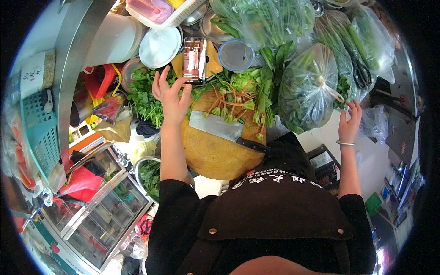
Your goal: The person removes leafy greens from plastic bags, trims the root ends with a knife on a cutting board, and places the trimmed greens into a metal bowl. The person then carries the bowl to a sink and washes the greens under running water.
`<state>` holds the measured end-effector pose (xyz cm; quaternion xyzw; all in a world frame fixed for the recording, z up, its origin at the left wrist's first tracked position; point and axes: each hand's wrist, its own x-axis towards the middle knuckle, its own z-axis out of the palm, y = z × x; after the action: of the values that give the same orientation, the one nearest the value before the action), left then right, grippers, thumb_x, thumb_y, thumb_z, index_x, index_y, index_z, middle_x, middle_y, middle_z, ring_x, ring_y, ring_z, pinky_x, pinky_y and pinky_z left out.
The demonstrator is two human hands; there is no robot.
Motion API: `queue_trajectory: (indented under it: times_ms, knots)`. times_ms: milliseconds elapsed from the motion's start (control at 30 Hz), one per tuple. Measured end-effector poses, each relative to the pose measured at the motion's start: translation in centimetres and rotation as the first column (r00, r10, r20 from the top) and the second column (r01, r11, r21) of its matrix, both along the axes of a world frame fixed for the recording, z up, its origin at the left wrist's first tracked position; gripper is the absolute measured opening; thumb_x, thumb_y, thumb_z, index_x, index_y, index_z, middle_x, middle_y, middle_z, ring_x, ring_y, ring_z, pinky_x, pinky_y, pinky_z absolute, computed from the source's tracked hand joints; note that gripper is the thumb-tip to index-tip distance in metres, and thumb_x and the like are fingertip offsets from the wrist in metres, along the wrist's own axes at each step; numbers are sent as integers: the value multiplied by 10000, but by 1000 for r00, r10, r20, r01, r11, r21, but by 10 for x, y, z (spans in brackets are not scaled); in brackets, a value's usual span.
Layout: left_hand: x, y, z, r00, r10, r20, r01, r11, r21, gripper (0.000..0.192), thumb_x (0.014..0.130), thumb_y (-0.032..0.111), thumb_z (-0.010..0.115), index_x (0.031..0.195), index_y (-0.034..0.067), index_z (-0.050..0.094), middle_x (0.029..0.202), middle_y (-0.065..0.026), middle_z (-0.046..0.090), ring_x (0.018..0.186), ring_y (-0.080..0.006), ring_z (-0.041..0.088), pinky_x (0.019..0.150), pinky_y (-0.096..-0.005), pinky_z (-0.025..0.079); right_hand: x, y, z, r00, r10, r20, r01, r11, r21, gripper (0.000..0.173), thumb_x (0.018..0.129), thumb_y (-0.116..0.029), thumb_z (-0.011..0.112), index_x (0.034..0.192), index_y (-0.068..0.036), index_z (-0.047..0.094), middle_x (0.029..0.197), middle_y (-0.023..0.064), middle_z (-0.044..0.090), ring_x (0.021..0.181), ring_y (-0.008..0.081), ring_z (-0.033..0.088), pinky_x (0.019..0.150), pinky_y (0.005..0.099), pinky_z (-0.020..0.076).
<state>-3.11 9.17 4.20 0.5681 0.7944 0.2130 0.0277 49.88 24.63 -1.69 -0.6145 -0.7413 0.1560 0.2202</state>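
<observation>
My left hand (173,99) is spread beside a smartphone (194,60) with a lit screen; one fingertip reaches its lower left corner. The phone rests against a yellowish-brown board or block behind a round wooden chopping block (213,151). A cleaver (216,125) lies flat on that block, its dark handle pointing right. Cut root ends of leafy greens (237,103) are heaped behind the blade. My right hand (350,120) has its fingers apart, close to the knotted tail of a clear plastic bag of greens (306,92); whether it touches the tail cannot be made out.
Cilantro-like herbs (146,92) lie left of the block. Behind stand a white lid (160,47), a round blue-rimmed lid (235,55) and more bagged greens (264,20). A glass-topped display case (103,213) is at lower left, under a teal plastic basket (40,134).
</observation>
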Motion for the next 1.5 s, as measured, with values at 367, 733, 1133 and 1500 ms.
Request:
queue_trajectory:
  times_ms: [367, 733, 1133, 1500]
  knots:
    - [-30, 11, -29, 997, -68, 29, 69, 997, -37, 293, 952, 413, 578, 1074, 209, 750, 1534, -156, 330, 1427, -410, 198, 1161, -532, 119, 3, -9, 9, 998, -38, -55, 35, 998, -51, 324, 842, -9, 644, 1162, -60, 631, 1388, 165, 499, 1296, 348, 466, 1053, 429, 422]
    - [98, 41, -1, 979, -185, 81, 181, 982, 55, 330, 838, 235, 735, 1159, 177, 692, 1512, -164, 364, 1421, -407, 240, 1149, -555, 166, -6, 104, 18, 996, 53, -71, -30, 954, 299, 249, 795, 16, 604, 1030, -47, 658, 1173, 153, 636, 1123, 346, 584, 973, 418, 470]
    - [318, 104, 16, 705, -695, 141, 703, 711, -11, 490, 774, 193, 753, 1251, 189, 640, 1507, -144, 393, 1399, -360, 329, 1131, -569, 199, -24, 179, 9, 765, 27, 644, 49, 994, -100, 302, 860, -171, 566, 1138, -95, 658, 1216, 129, 586, 1174, 322, 537, 914, 490, 479]
    - [315, 126, -15, 887, -456, 81, 462, 865, -196, 653, 735, 314, 802, 1319, 141, 564, 1399, -200, 460, 1355, -369, 380, 1145, -542, 228, 48, 225, -32, 914, 266, 307, -140, 916, -376, 437, 730, -377, 724, 893, 18, 633, 933, 257, 659, 931, 435, 610, 820, 472, 499]
